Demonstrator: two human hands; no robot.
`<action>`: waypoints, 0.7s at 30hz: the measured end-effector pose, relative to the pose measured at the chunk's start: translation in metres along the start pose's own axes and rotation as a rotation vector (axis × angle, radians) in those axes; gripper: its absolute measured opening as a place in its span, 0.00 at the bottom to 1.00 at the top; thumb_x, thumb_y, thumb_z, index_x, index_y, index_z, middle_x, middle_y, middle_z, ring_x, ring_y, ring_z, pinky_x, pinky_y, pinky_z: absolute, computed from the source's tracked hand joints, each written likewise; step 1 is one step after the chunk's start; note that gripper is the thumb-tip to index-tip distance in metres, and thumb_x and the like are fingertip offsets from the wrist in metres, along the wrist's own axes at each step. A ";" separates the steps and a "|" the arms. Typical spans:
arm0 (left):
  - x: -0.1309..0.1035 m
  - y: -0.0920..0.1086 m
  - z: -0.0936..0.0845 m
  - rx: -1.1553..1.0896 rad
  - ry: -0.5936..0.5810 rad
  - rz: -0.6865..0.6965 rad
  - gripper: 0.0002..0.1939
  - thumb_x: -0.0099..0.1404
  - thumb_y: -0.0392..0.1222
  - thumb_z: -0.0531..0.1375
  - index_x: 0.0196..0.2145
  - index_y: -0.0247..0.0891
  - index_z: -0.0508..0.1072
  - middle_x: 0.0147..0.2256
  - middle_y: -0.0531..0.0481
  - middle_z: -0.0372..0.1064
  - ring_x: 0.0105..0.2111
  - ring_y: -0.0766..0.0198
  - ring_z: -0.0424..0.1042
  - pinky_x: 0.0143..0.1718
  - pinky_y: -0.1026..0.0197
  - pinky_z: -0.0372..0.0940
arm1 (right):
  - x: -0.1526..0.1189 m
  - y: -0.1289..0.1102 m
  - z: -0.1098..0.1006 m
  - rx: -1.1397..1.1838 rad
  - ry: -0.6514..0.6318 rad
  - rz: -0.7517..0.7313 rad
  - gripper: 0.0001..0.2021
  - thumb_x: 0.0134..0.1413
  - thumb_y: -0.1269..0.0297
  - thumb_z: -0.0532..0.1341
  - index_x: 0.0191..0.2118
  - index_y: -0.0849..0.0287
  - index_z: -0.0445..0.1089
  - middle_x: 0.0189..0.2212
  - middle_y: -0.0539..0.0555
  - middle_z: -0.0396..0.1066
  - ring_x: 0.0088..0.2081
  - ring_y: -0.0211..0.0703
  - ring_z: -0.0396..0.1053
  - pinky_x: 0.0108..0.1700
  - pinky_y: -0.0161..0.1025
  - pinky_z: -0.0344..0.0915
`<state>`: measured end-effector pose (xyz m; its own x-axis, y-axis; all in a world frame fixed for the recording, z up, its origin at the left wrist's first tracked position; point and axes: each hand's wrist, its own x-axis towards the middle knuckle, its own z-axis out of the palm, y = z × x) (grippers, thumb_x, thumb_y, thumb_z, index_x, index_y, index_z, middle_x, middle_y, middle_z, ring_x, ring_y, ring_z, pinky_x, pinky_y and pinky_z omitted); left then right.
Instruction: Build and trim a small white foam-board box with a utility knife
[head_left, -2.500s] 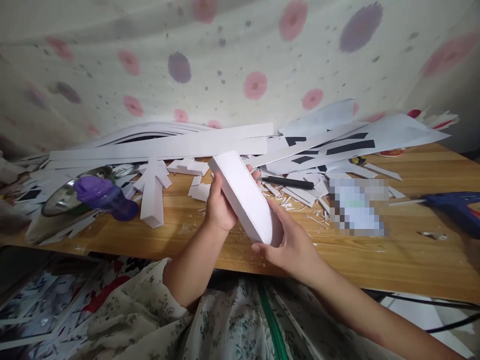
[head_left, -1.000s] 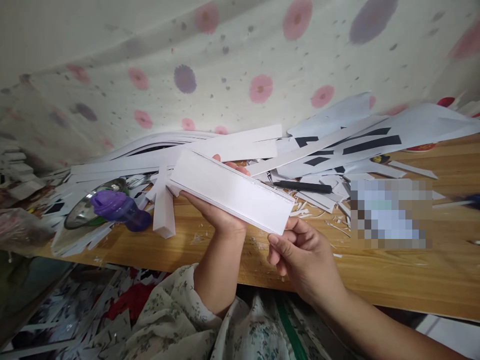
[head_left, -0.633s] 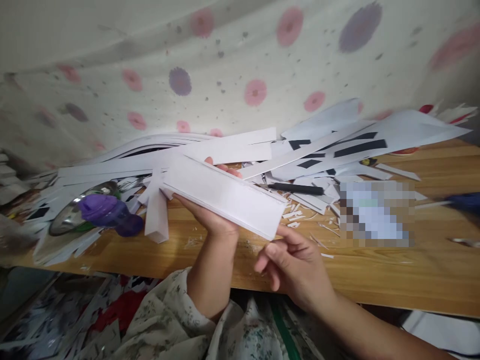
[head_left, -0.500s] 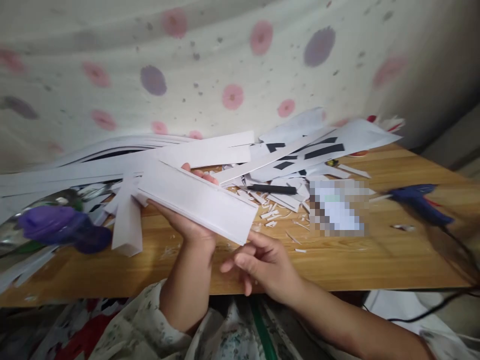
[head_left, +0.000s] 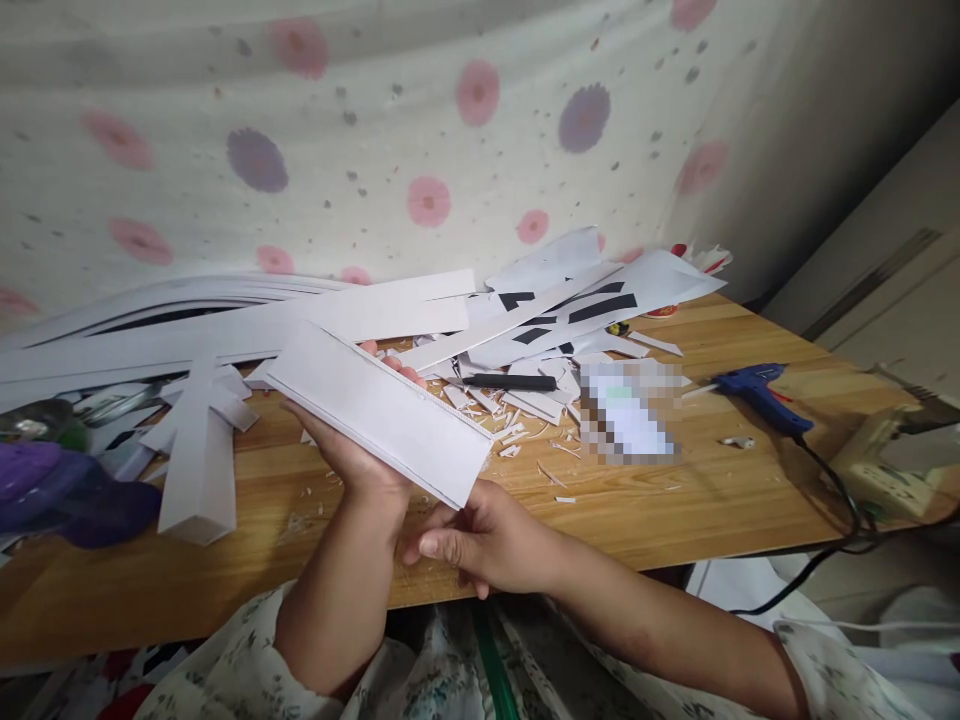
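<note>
"What's the head view showing?"
"I'm seeing the left hand (head_left: 352, 455) cupping the long white box (head_left: 379, 415) at frame centre, fingers wrapping its far edge. The right hand (head_left: 487, 545) is hanging half-open by the lower corner, seemingly gripping nothing; I can't tell about contact."
"Step?"
"Probably inspecting; turning it would be needing both hands."

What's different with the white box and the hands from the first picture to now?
The white box has turned and lies flatter across the left hand. The right hand has loosened its grip on the near end; I can't tell if it still touches. The black tool stayed on the table.
</note>
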<state>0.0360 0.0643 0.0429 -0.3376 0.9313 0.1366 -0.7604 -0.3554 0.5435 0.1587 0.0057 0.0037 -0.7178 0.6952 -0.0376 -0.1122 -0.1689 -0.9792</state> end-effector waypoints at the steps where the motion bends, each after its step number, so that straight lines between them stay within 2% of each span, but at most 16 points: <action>1: 0.000 0.000 -0.001 0.003 -0.005 -0.014 0.38 0.53 0.76 0.46 0.36 0.41 0.75 0.27 0.49 0.70 0.28 0.60 0.69 0.31 0.59 0.68 | 0.000 -0.001 0.000 0.006 -0.021 0.014 0.24 0.45 0.43 0.63 0.35 0.63 0.70 0.31 0.53 0.74 0.14 0.24 0.58 0.12 0.24 0.57; 6: -0.001 -0.003 -0.003 -0.039 -0.001 -0.091 0.39 0.51 0.78 0.47 0.37 0.41 0.75 0.29 0.49 0.73 0.29 0.59 0.70 0.31 0.59 0.70 | 0.000 0.001 -0.001 0.065 -0.070 0.014 0.26 0.46 0.42 0.62 0.35 0.65 0.72 0.34 0.57 0.76 0.14 0.23 0.61 0.14 0.23 0.60; 10: -0.001 -0.005 -0.002 -0.029 -0.070 -0.089 0.38 0.52 0.76 0.48 0.37 0.40 0.75 0.28 0.48 0.73 0.28 0.59 0.70 0.29 0.59 0.69 | 0.001 0.006 -0.003 0.103 -0.087 0.017 0.27 0.45 0.41 0.62 0.34 0.66 0.71 0.35 0.57 0.76 0.13 0.22 0.60 0.16 0.24 0.63; 12: -0.001 -0.006 -0.001 -0.004 -0.054 -0.058 0.37 0.54 0.75 0.47 0.36 0.40 0.75 0.27 0.48 0.72 0.27 0.60 0.70 0.28 0.59 0.68 | 0.000 0.006 -0.004 0.089 -0.096 0.045 0.27 0.45 0.41 0.62 0.35 0.66 0.71 0.35 0.57 0.76 0.13 0.22 0.60 0.16 0.24 0.62; 15: -0.001 -0.007 0.002 0.020 -0.019 -0.016 0.36 0.57 0.74 0.44 0.35 0.41 0.75 0.25 0.49 0.71 0.24 0.61 0.69 0.26 0.59 0.67 | -0.002 0.003 -0.005 0.017 -0.060 0.108 0.25 0.46 0.44 0.63 0.35 0.66 0.72 0.35 0.57 0.76 0.13 0.22 0.60 0.14 0.23 0.59; 17: -0.001 -0.008 0.003 0.019 -0.025 -0.069 0.38 0.56 0.75 0.43 0.36 0.39 0.74 0.26 0.49 0.70 0.24 0.61 0.69 0.26 0.58 0.67 | -0.003 0.002 -0.004 -0.010 -0.019 0.127 0.23 0.47 0.45 0.63 0.35 0.66 0.72 0.35 0.57 0.75 0.13 0.22 0.60 0.13 0.22 0.57; 21: -0.001 -0.009 0.002 -0.071 -0.037 -0.097 0.37 0.55 0.75 0.46 0.37 0.38 0.74 0.28 0.46 0.70 0.26 0.59 0.70 0.28 0.57 0.66 | -0.003 0.003 -0.002 0.123 -0.057 0.070 0.22 0.50 0.46 0.62 0.32 0.66 0.72 0.32 0.55 0.75 0.11 0.20 0.57 0.16 0.24 0.62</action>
<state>0.0439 0.0669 0.0400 -0.2411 0.9634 0.1174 -0.8261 -0.2672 0.4961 0.1614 0.0046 0.0002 -0.7644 0.6384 -0.0899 -0.1414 -0.3021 -0.9427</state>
